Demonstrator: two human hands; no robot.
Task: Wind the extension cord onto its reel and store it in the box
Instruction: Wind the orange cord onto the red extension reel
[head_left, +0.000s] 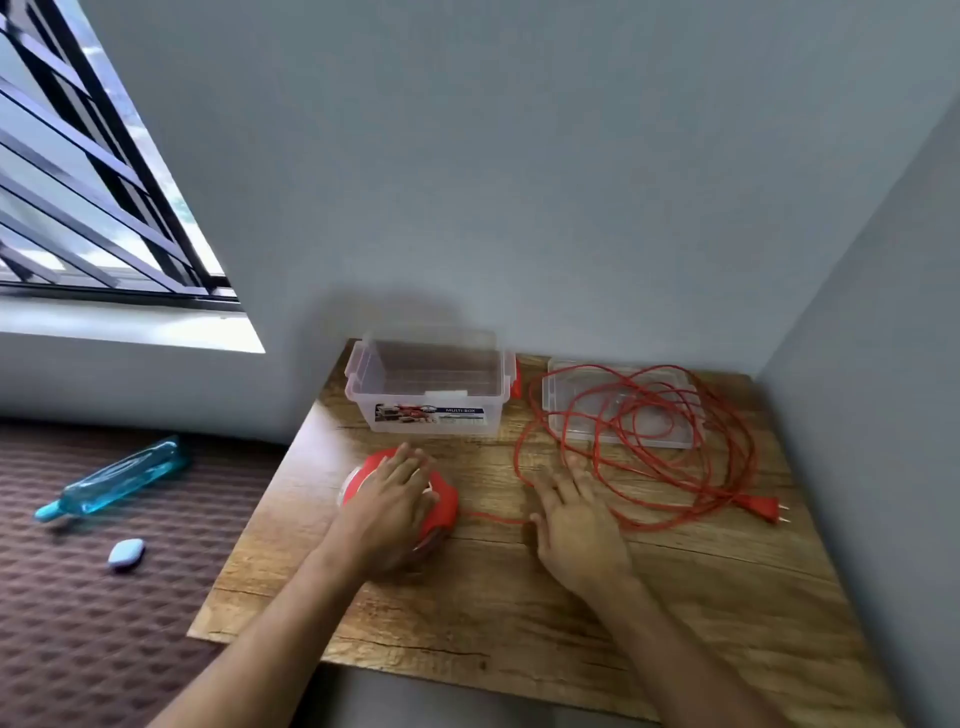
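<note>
A red round reel (441, 501) lies on the wooden table (675, 597), left of centre. My left hand (389, 499) rests flat on top of it, fingers spread over it. A loose tangle of red extension cord (649, 441) sprawls to the right, and its plug (758, 504) lies at the right end. One strand runs from the reel to the tangle. My right hand (571, 519) lies open on the table at the near edge of the tangle, fingertips touching the cord. A clear plastic box (431, 384) stands open behind the reel.
The box's clear lid (618, 405) lies flat under the cord at the back right. Grey walls close the table at the back and right. Left of the table, a blue bottle (119, 483) and a small pale object (126, 553) lie on a brown patterned surface.
</note>
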